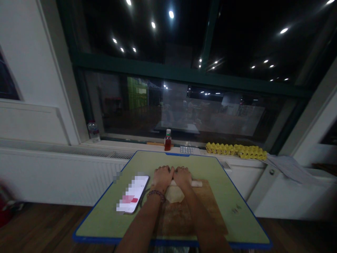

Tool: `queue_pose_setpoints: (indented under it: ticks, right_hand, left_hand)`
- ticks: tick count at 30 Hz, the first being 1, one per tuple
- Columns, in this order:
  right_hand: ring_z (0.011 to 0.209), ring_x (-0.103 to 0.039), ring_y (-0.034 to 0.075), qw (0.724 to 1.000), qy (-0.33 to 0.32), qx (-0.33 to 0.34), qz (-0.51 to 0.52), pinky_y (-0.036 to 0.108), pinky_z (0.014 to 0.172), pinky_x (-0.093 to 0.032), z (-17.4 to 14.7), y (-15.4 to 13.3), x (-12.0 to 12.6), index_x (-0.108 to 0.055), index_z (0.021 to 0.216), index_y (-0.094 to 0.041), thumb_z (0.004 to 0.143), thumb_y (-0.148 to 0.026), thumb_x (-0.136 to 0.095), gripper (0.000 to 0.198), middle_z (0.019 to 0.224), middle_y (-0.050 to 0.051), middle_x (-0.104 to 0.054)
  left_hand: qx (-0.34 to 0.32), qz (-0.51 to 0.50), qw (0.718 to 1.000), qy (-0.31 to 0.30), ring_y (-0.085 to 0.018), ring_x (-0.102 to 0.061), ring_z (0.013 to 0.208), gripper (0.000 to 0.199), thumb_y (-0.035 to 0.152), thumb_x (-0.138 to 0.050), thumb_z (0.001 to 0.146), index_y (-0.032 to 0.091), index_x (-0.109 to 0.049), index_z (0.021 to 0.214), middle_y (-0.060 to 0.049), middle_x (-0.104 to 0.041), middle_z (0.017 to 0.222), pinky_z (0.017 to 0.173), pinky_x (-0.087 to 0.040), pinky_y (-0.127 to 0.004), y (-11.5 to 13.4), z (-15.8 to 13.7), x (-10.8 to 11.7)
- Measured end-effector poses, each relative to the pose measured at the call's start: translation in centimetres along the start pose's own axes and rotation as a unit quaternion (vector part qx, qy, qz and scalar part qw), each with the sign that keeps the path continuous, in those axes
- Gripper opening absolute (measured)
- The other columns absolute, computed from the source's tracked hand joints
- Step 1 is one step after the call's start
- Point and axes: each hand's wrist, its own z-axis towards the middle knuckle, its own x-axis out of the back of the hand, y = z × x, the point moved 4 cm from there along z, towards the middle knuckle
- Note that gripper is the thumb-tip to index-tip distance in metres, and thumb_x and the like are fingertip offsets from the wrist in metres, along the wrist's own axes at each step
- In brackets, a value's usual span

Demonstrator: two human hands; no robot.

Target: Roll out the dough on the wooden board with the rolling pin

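Both hands are side by side at the far part of a wooden board (192, 218), thumbs close together. My left hand (163, 175) and my right hand (183, 175) are closed over a pale rolling pin (197, 183) lying crosswise. The pin's right end sticks out past my right hand; most of the rest is hidden under the hands. Just on the near side of the pin, between my forearms, a flat, pale piece of dough (174, 194) lies on the board. A beaded bracelet (157, 194) circles my left wrist.
A lit phone (137, 193) lies left of the board on the small green table (231, 214) with a blue rim. On the sill beyond are a bottle of red liquid (167, 141), a clear bottle (93, 131), a grid tray (186, 150) and yellow egg cartons (237, 151).
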Motion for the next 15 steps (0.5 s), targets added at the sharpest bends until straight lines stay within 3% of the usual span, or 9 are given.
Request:
queue_pose_setpoints:
  ticks: [15]
  right_hand:
    - [0.112,-0.057,0.028,1.000,0.002,-0.011,0.021,0.035,0.086,-0.044,0.71,0.17,-0.07,-0.070,0.108,-0.014,0.094,-0.037,-0.039,0.041,0.113,0.017,-0.067]
  left_hand:
    - [0.017,-0.013,0.999,0.029,-0.026,-0.066,0.099,0.051,0.042,-0.028,0.097,0.014,-0.070,0.097,-0.014,-0.072,0.101,0.087,-0.044,-0.037,-0.29,1.04,-0.34]
